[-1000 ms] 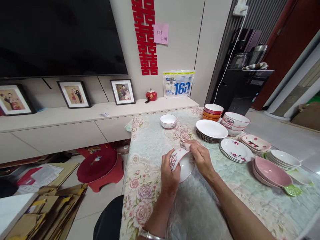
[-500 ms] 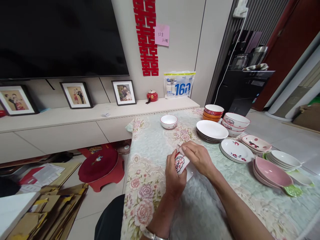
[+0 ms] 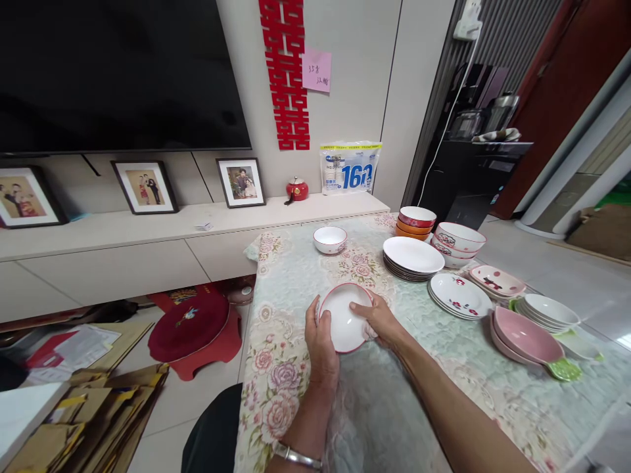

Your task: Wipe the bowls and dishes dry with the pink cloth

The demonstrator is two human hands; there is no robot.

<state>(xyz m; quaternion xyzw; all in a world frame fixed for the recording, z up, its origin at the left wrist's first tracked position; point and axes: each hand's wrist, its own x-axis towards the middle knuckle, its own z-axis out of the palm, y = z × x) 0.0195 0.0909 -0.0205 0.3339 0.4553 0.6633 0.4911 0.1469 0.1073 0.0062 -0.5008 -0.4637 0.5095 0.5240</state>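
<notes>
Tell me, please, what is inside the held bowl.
The thumb of the right hand shows inside the bowl over plain white; the surface beneath it cannot be seen.

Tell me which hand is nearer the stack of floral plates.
Right. The right hand holds the white bowl on the side facing the floral plates; the left hand holds its opposite side, farther left of them.

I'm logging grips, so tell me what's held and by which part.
A red-rimmed white bowl, gripped at opposite sides by the left hand and right hand, thumbs inside; the right apparently also holds a pale cloth.
</notes>
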